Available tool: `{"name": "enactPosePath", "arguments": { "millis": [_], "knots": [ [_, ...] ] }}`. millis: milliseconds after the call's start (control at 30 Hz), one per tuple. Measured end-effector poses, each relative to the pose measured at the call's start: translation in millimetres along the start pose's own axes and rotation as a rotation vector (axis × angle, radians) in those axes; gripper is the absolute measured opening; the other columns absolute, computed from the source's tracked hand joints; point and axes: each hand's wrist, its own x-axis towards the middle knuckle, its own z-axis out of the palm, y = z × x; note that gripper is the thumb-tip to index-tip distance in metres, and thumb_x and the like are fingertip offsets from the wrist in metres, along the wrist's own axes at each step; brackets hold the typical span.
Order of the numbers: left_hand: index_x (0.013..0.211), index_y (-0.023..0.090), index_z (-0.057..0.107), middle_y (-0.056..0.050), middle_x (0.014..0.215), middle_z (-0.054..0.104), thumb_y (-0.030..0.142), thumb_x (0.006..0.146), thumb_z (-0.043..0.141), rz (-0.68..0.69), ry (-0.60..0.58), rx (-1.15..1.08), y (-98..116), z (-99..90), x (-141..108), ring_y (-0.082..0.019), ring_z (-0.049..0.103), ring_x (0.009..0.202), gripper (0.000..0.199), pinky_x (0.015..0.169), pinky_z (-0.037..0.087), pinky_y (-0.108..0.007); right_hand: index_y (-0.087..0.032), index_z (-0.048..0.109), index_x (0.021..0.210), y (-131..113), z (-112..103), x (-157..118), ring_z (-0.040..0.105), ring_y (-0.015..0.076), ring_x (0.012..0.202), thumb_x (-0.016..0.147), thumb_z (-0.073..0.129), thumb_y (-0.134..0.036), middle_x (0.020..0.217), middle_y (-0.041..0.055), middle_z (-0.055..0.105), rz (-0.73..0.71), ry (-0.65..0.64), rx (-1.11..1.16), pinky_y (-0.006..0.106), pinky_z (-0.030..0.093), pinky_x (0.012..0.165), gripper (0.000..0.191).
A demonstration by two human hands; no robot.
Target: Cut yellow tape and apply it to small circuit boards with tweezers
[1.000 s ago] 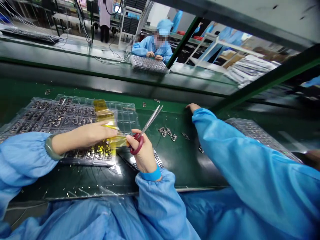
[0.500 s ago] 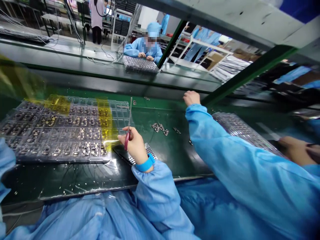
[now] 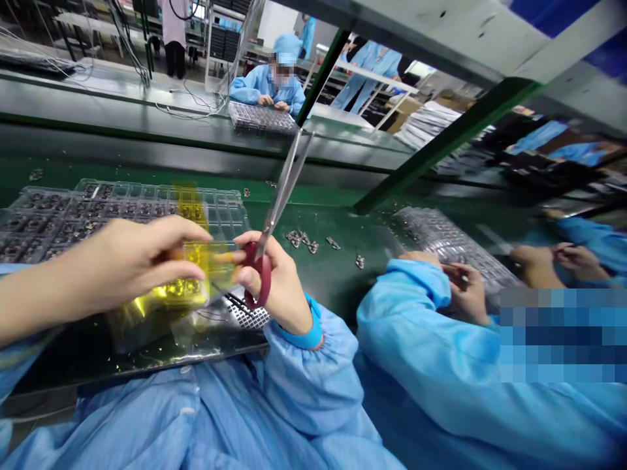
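My right hand (image 3: 279, 281) is wrapped round the red handles of a pair of scissors (image 3: 268, 227). Their blades point up and away, slightly parted. At the left, my blurred left hand (image 3: 122, 261) has thumb and fingers closed on a sheet of clear yellow film (image 3: 183, 292). The film stretches toward my right fingertips; whether they grip it too I cannot tell. Behind and below my left hand lies a clear plastic tray (image 3: 228, 212) with small circuit boards in its pockets. Another yellow strip (image 3: 189, 199) lies across the tray's top.
Small metal parts (image 3: 304, 241) lie on the green bench right of the tray. A perforated white piece (image 3: 249, 316) lies beneath my right hand. At the right, a co-worker's hands (image 3: 467, 290) work beside another tray (image 3: 441, 238). A green post (image 3: 441, 150) slants over the bench.
My left hand has come in from the left with yellow film. The scissors have swung so their blades show fully. The co-worker's outstretched arm has drawn back to the right.
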Motion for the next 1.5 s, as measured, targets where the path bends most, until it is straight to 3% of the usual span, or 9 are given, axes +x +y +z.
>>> {"name": "enactPosePath", "arguments": {
  "millis": [200, 333, 433, 567, 633, 767, 1000, 1167, 1500],
  "knots": [
    [0.134, 0.021, 0.048, 0.003, 0.073, 0.069, 0.041, 0.094, 0.055, 0.083, -0.239, -0.004, 17, 36.2, 45, -0.016, 0.067, 0.06, 0.046, 0.055, 0.046, -0.022, -0.023, 0.063, 0.088, 7, 0, -9, 0.049, 0.008, 0.051, 0.06, 0.089, -0.038, 0.062, -0.0082, 0.057, 0.063, 0.009, 0.017, 0.021, 0.044, 0.05, 0.041],
    [0.135, 0.02, 0.048, -0.01, 0.122, 0.066, 0.047, 0.094, 0.053, 0.129, -0.01, 0.116, 19, 24.5, 21, -0.027, 0.064, 0.109, 0.048, 0.088, 0.051, -0.035, -0.023, 0.061, 0.09, 27, -9, -14, 0.052, 0.0087, 0.055, 0.065, 0.085, -0.027, 0.065, -0.0078, 0.059, 0.084, 0.102, 0.034, 0.021, 0.045, 0.054, 0.035],
    [0.118, 0.023, 0.059, -0.007, 0.107, 0.068, 0.045, 0.093, 0.057, -0.074, 0.194, -0.032, 36, 32.6, -20, -0.022, 0.065, 0.094, 0.033, 0.08, 0.053, -0.032, -0.022, 0.06, 0.09, 39, -18, -16, 0.056, 0.0091, 0.054, 0.067, 0.082, -0.026, 0.063, -0.0083, 0.058, 0.115, 0.205, 0.07, 0.02, 0.045, 0.053, 0.032],
    [0.116, 0.024, 0.061, -0.004, 0.092, 0.068, 0.054, 0.088, 0.061, -0.311, -0.452, -0.94, 52, 103.8, -55, -0.013, 0.064, 0.068, 0.041, 0.058, 0.052, -0.024, -0.022, 0.059, 0.092, 49, -26, -16, 0.062, 0.0112, 0.058, 0.064, 0.083, -0.027, 0.067, -0.0072, 0.061, 0.151, 0.276, 0.136, 0.019, 0.044, 0.05, 0.037],
    [0.122, 0.022, 0.058, -0.008, 0.108, 0.065, 0.062, 0.071, 0.075, -0.415, -0.215, -1.447, 54, 144.5, -50, -0.015, 0.067, 0.077, 0.066, 0.065, 0.057, -0.026, -0.021, 0.059, 0.094, 53, -26, -18, 0.06, 0.0108, 0.057, 0.064, 0.084, -0.03, 0.067, -0.0073, 0.061, 0.168, 0.273, 0.132, 0.02, 0.043, 0.05, 0.039],
    [0.089, 0.019, 0.065, -0.001, 0.09, 0.069, 0.043, 0.076, 0.08, -0.676, 0.382, -1.7, 61, 177.8, -20, -0.014, 0.068, 0.084, 0.032, 0.08, 0.058, -0.029, -0.021, 0.06, 0.095, 61, -30, -27, 0.053, 0.0086, 0.057, 0.063, 0.088, -0.037, 0.066, -0.0086, 0.056, 0.156, 0.247, 0.048, 0.02, 0.042, 0.056, 0.045],
    [0.091, 0.021, 0.061, -0.001, 0.092, 0.075, 0.041, 0.088, 0.067, -0.653, 0.595, -1.361, 62, 166.7, -10, -0.019, 0.073, 0.089, 0.022, 0.084, 0.061, -0.036, -0.023, 0.051, 0.114, 69, -62, -85, 0.053, 0.0162, 0.073, 0.078, 0.063, -0.073, 0.083, 0.0013, 0.06, 0.041, 0.046, -0.072, 0.029, 0.044, 0.07, 0.063],
    [0.091, 0.019, 0.064, -0.004, 0.091, 0.077, 0.046, 0.088, 0.066, -0.703, 0.557, -1.267, 58, 169.0, -11, -0.02, 0.075, 0.081, 0.027, 0.086, 0.062, -0.039, -0.022, 0.046, 0.118, 71, -61, -121, 0.048, 0.0156, 0.071, 0.078, 0.059, -0.076, 0.083, 0.001, 0.054, 0.264, -0.255, -0.144, 0.029, 0.041, 0.068, 0.069],
    [0.089, 0.018, 0.068, -0.005, 0.099, 0.074, 0.045, 0.086, 0.068, -0.785, 0.509, -1.28, 57, 170.2, -13, -0.023, 0.072, 0.1, 0.027, 0.096, 0.058, -0.046, -0.019, 0.048, 0.108, 72, -46, -94, 0.041, 0.0116, 0.063, 0.076, 0.062, -0.076, 0.075, -0.0029, 0.05, 0.33, -0.356, -0.036, 0.027, 0.036, 0.061, 0.067]
  ]
}}
